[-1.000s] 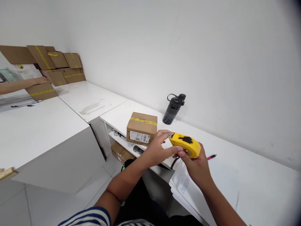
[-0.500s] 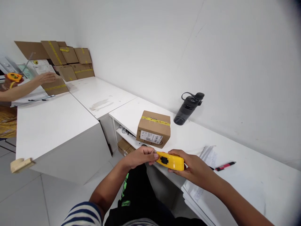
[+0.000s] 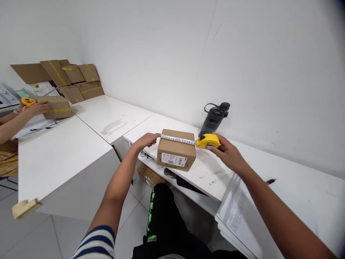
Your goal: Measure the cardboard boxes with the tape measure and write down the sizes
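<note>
A small cardboard box (image 3: pixel 176 151) with a white label and yellow tape sits on the white desk (image 3: pixel 283 194). My right hand (image 3: pixel 226 149) grips a yellow tape measure (image 3: pixel 207 141) at the box's right top edge. Its white blade (image 3: pixel 178 140) stretches across the top of the box. My left hand (image 3: pixel 147 139) pinches the blade's end at the box's left top edge.
A dark water bottle (image 3: pixel 214 118) stands by the wall behind the box. A stack of papers (image 3: pixel 237 212) and a red pen (image 3: pixel 270 181) lie to the right. At far left another person's hands (image 3: pixel 37 107) hold a cardboard box (image 3: pixel 58 107) near stacked cartons (image 3: pixel 72 77).
Both hands rose from near the desk edge to the box. The blade, retracted before, is now pulled out across the box top. The person at left has drawn their box closer.
</note>
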`<state>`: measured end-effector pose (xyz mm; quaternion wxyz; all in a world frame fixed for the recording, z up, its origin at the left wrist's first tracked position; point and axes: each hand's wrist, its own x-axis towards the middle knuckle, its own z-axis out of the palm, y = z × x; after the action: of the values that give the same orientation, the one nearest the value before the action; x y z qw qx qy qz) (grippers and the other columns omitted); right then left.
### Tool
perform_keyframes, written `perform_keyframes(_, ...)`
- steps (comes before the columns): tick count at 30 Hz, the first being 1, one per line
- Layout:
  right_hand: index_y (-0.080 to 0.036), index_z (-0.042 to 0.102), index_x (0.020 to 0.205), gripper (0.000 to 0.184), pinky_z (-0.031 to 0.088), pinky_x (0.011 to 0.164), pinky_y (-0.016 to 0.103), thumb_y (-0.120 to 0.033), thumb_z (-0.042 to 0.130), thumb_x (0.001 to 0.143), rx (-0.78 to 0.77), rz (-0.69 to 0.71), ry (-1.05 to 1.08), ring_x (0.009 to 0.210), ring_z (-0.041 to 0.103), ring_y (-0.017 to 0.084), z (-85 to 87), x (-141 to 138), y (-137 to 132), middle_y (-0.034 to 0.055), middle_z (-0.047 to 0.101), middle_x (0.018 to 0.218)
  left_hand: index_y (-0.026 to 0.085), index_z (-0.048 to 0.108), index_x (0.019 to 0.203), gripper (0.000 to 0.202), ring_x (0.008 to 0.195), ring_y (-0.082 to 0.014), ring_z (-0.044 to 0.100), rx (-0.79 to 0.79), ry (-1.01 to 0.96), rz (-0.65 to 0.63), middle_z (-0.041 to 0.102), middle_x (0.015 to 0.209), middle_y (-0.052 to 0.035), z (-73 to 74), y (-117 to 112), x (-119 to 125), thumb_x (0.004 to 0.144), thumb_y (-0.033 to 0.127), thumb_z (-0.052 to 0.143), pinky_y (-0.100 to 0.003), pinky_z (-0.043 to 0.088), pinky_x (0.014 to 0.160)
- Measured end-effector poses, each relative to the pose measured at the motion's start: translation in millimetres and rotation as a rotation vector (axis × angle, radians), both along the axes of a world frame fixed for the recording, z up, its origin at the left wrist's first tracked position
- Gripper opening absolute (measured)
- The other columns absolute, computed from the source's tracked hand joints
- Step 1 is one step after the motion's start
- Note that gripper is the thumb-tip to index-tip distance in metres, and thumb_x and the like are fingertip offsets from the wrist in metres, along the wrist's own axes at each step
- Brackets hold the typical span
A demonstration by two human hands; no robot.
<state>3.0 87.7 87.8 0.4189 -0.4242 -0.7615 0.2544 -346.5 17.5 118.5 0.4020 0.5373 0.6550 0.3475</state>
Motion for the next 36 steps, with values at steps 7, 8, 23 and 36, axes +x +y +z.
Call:
perform_keyframes(7,-0.027,0.039,0.147,0.075,0.051,0.086,0.039,-0.056,0.061,0.082,-0.129,0.032,-0.078,0.088,0.064,0.019,-4.9,-9,3,0.0039,0.065,0.122,0.019,0.05,0.068,0.051,0.053,-0.0113,0.039,0.037,-0.028,-0.07,0.045,0.06,0.0016,-19.3,0,12,0.079,0.068,0.052,-0.027,0.031,0.052)
perform_keyframes(8,-0.027,0.04,0.146,0.073,0.051,0.085,0.039,-0.057,0.061,0.082,-0.115,0.032,-0.089,0.087,0.064,0.019,-3.0,-8,3,0.0039,0.065,0.122,0.018,0.05,0.067,0.051,0.053,-0.0113,0.039,0.044,-0.019,-0.074,0.045,0.059,0.0014,-19.2,-1,12,0.08,0.068,0.051,-0.027,0.031,0.052)
perform_keyframes(23,-0.024,0.062,0.124,0.045,0.037,0.046,0.029,-0.049,0.048,0.09,0.493,-0.108,-0.466,0.048,0.057,0.018,21.1,-77,-151,0.0045,0.066,0.069,0.015,0.061,0.079,0.037,0.077,-0.0163,0.056,0.203,0.33,-0.216,0.063,0.085,-0.0074,54.8,62,23,0.089,0.046,0.044,-0.028,0.043,0.07)
perform_keyframes(36,-0.022,0.057,0.128,0.054,0.04,0.05,0.029,-0.057,0.045,0.09,0.275,-0.139,-0.55,0.058,0.065,0.023,31.8,-117,-126,0.0099,0.071,0.08,0.021,0.067,0.087,0.04,0.082,-0.0205,0.06,0.153,0.654,-0.291,0.07,0.099,-0.0056,21.2,75,62,0.09,0.05,0.041,-0.03,0.042,0.073)
